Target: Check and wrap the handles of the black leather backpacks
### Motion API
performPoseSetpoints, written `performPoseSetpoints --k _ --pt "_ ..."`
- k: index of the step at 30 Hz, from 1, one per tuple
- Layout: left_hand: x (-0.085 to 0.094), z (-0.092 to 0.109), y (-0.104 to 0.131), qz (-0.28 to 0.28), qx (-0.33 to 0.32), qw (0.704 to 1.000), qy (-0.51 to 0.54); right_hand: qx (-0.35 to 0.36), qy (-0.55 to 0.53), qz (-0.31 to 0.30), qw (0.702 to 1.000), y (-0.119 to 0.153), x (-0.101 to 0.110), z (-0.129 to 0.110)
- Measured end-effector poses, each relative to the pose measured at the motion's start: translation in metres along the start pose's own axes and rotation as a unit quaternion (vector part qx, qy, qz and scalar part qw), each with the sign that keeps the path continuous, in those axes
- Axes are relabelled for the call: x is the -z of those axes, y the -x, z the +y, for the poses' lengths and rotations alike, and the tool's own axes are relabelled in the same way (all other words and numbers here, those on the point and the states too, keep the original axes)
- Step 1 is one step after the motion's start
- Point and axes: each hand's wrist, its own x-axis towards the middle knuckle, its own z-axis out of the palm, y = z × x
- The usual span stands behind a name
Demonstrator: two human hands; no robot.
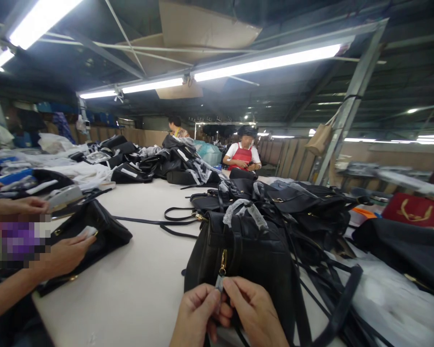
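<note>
My left fingers [210, 302] and right fingers [232, 290] are pinched tight on a greyish plastic-wrapped pull [220, 282]. Yanking hard might drag the black leathery bag [262, 258].

The left hand [195, 311] and right hand [255, 306] are pinching close together, both bare, with the right fingertips [228, 285] sitting slightly higher than the left thumb [211, 300], lower fingers [222, 319] curling beneath, and the wrists [183, 338] slanting inward from below.
</note>
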Motion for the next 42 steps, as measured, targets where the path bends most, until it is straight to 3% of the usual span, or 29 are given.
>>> performPoseSetpoints --k 3,5,12,20,26,33,42 --pt "0.002 -0.001 -0.001 0.009 0.013 1.000 0.009 0.085 0.150 0.110 0.979 -0.002 0.017 -0.006" --pt "0.003 -0.003 -0.002 0.020 0.012 1.000 0.008 0.085 0.174 0.131 0.972 -0.005 0.023 -0.008" --pt "0.001 -0.008 -0.005 0.023 -0.017 1.000 0.006 -0.018 0.105 0.043 0.993 -0.010 0.004 -0.006" --pt "0.000 -0.005 -0.006 0.014 0.003 1.000 0.012 -0.046 -0.033 0.053 0.997 -0.013 0.000 -0.013" --pt "0.001 -0.004 -0.009 0.006 -0.004 1.000 0.003 -0.030 -0.105 0.093 0.990 -0.020 -0.002 -0.011" --pt "0.004 -0.001 -0.005 0.002 0.056 0.998 0.004 -0.026 -0.092 0.098 0.991 -0.017 -0.003 -0.016" --pt "-0.014 -0.007 -0.005 0.046 0.029 0.996 0.071 -0.012 -0.088 0.066 0.994 -0.013 -0.006 -0.018"
